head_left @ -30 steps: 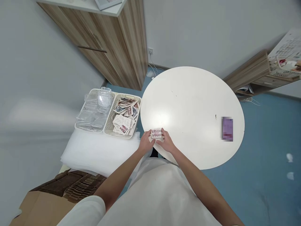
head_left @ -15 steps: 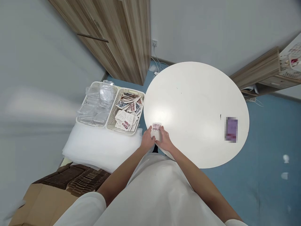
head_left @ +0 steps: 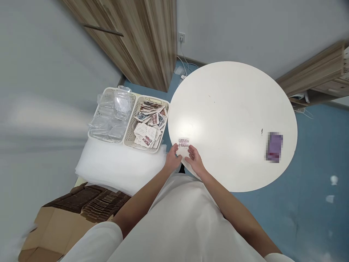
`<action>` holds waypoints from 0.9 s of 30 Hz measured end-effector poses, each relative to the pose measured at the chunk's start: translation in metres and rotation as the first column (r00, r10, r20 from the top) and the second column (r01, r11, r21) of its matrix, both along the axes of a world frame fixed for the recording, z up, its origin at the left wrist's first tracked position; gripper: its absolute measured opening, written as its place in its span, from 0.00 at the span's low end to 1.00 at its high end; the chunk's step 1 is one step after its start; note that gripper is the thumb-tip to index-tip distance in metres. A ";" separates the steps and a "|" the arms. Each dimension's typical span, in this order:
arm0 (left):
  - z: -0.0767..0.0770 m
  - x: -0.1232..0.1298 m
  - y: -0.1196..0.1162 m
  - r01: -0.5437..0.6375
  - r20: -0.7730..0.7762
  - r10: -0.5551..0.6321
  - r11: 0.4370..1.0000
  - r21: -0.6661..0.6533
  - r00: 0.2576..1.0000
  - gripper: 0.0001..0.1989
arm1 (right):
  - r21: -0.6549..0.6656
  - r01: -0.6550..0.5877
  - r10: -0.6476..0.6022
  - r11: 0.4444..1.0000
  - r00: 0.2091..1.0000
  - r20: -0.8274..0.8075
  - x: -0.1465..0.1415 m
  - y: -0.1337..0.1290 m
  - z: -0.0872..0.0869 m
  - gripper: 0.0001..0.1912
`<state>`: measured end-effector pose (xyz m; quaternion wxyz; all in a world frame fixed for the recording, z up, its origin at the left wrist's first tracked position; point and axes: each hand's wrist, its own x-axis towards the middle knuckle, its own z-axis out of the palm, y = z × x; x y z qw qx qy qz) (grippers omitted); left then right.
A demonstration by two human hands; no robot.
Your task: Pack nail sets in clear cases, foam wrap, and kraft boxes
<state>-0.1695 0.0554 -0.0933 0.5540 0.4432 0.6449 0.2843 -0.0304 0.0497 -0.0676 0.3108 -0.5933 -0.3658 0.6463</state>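
From here I have the small rectangular white card with pinkish-purple print [head_left: 183, 142] lying near the edge of the round, smooth white table [head_left: 231, 116], seemingly for two-sided reach, left hand [head_left: 172, 159] and right hand [head_left: 196, 162] flanking it, fingers parted, contact unclear.

Just below the centre of the frame, I see the small printed card [head_left: 183, 142], raised between both hands a second ago, now lying on the tabletop [head_left: 231, 109]. The right hand [head_left: 196, 161], which was touching the card half a second ago, has drawn back slightly, fingers loosely parted. The view has shifted too: the wooden cabinet's [head_left: 136, 40] white top has left the upper left.
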 end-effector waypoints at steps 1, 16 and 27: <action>0.000 0.000 0.001 -0.001 0.000 0.001 1.000 0.003 1.000 0.33 | 0.004 0.003 -0.003 1.000 1.000 0.000 -0.002 0.002 -0.001 0.33; -0.005 -0.012 0.049 -0.021 -0.054 0.027 0.993 0.116 0.998 0.33 | 0.065 0.002 -0.004 0.998 0.999 0.032 -0.026 0.039 -0.007 0.33; 0.004 -0.013 0.049 -0.022 -0.027 0.025 0.995 0.099 0.999 0.32 | 0.054 0.001 -0.004 0.999 0.998 0.061 -0.028 0.037 -0.007 0.33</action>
